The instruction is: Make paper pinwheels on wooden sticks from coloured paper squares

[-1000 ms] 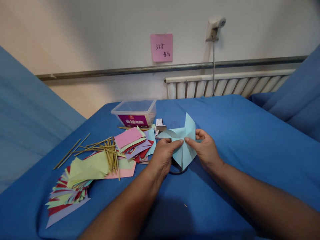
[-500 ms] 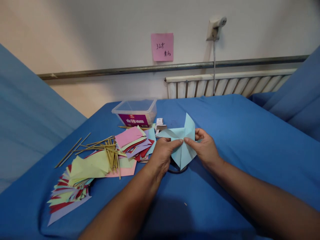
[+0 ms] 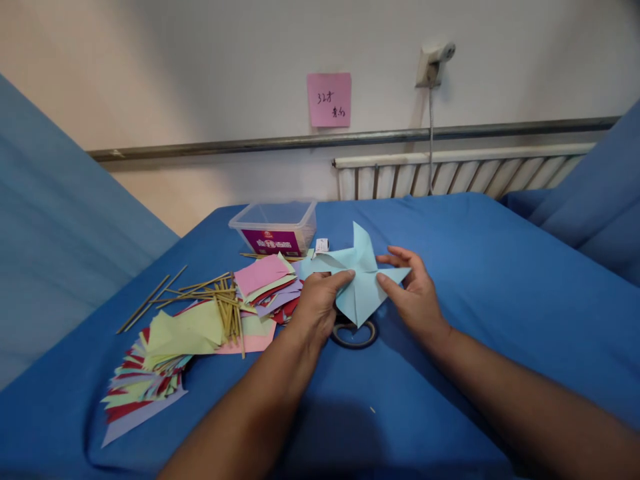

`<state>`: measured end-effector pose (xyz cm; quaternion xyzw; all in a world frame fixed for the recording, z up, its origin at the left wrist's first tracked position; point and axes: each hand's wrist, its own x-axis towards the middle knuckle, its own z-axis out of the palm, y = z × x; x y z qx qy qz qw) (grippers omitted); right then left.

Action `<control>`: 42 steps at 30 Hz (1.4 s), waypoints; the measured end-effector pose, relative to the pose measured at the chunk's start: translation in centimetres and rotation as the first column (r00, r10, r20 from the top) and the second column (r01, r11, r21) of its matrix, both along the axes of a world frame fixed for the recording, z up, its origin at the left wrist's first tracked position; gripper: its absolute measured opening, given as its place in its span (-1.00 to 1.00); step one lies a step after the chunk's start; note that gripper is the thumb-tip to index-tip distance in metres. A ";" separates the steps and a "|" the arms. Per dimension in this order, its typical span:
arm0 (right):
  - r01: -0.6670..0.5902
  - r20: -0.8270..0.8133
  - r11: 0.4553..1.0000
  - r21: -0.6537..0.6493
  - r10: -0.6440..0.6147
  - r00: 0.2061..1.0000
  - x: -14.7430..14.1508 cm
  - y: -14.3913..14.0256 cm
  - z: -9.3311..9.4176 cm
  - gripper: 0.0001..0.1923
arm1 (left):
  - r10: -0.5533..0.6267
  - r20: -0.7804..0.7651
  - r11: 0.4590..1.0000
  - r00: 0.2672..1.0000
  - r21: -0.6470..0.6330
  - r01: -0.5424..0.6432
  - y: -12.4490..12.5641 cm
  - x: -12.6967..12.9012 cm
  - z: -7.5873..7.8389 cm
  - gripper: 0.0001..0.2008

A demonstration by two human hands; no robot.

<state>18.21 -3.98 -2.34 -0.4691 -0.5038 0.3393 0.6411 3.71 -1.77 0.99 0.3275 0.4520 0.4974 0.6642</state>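
One light-blue paper (image 3: 365, 293), folded into four points, is held up mid-scene, partly hiding a dark loop handle (image 3: 356, 346) on the blue cloth (image 3: 500, 267). The left hand (image 3: 320, 297) pinches its left side, thumb on top near the centre, likely to keep the folds pressed down. The right hand (image 3: 414, 297) has its thumb at the right point with fingers spread on the far side; whether they grip, I cannot tell. Paper stacks (image 3: 263, 273) and sticks (image 3: 227, 317) lie left, perhaps to leave working room near the hands
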 end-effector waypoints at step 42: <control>0.001 0.484 0.997 0.076 -0.037 0.874 0.9 0.6 -0.3 -0.86 | -0.075 0.001 0.997 0.997 0.022 0.075 -0.7 0.6 -0.3 -0.75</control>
